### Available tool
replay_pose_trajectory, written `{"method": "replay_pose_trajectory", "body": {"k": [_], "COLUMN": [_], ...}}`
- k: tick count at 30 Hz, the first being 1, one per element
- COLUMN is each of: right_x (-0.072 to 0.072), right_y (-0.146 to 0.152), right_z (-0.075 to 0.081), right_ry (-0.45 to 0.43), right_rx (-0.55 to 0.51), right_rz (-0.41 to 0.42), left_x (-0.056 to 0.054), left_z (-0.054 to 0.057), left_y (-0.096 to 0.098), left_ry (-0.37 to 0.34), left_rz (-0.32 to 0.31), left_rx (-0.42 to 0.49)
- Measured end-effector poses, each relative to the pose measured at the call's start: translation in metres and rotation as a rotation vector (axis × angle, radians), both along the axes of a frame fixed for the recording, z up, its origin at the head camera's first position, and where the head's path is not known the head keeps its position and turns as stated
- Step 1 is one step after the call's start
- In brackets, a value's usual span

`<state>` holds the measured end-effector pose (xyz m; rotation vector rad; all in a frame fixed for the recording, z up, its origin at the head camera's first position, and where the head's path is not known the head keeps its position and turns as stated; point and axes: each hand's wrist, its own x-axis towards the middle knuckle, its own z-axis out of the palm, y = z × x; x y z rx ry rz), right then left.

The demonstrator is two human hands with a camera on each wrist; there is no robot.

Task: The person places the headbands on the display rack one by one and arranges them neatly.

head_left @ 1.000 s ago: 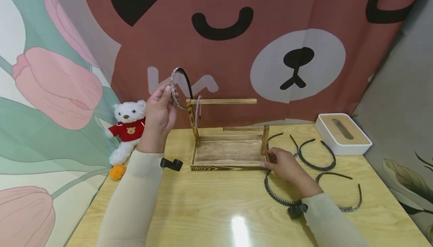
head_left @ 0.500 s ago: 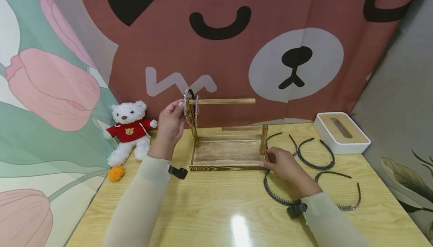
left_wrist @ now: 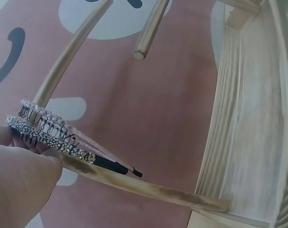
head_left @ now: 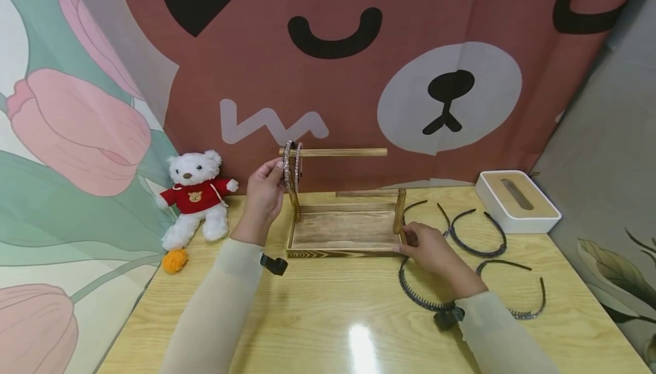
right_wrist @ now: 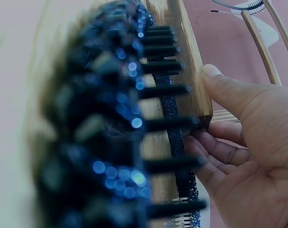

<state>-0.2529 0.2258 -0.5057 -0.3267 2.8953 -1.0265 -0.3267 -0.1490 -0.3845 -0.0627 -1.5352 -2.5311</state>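
My left hand [head_left: 263,196] pinches a sparkly rhinestone headband [left_wrist: 56,141] between thumb and fingers. That headband hangs over the left end of the upper rod [head_left: 343,152] of a wooden stand [head_left: 348,230]. Right beside it, on the same rod, hangs a pink beaded headband [left_wrist: 49,116]. Low on the right, my right hand [head_left: 430,251] grips the front corner of the stand's base, thumb on one face and fingers beneath, as the right wrist view shows. A dark blue toothed headband [right_wrist: 129,118] fills the front of that view, blurred.
Several dark headbands [head_left: 479,251] lie on the table right of the stand, one partly under my right forearm. A white tissue box [head_left: 520,203] stands behind them. To the left sit a white teddy bear [head_left: 197,192] in red and an orange pompom [head_left: 175,261].
My left hand has brought the rhinestone headband down and to the right, from above the rod's left end to over it. The right hand has stayed on the stand's corner.
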Motion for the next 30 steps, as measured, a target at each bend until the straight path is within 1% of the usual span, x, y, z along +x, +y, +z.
{"method": "replay_pose_trajectory", "body": {"k": [7,10,14,18,23,30], "right_x": [-0.0001,0.0012,0.0022,0.0021,0.0012,0.0009], "right_y": [0.0002,-0.0002,-0.0007,-0.0011,-0.0013,-0.0012], "right_z": [0.0009,0.0012,0.0009,0.0013,0.0010,0.0006], "right_ry": [0.008,0.014,0.020,0.020,0.012,0.011], "right_rx": [0.003,0.004,-0.001,-0.005,-0.003,0.002], "right_rz": [0.000,0.002,0.000,-0.002,-0.006,-0.008], "left_x": [-0.0041,-0.0051,-0.0037,-0.0024,-0.0032,-0.0026], "left_z": [-0.0013,-0.0011,0.0018,0.0038,0.0025,-0.0001], "left_y": [-0.0009,-0.0004,0.0013,0.0028,0.0034,0.0012], "left_ry": [0.003,-0.002,-0.018,-0.026,-0.030,-0.012], "left_rz": [-0.002,-0.004,-0.009,-0.021,-0.024,-0.030], "left_rx": [-0.003,0.012,0.029,0.027,0.028,0.027]}}
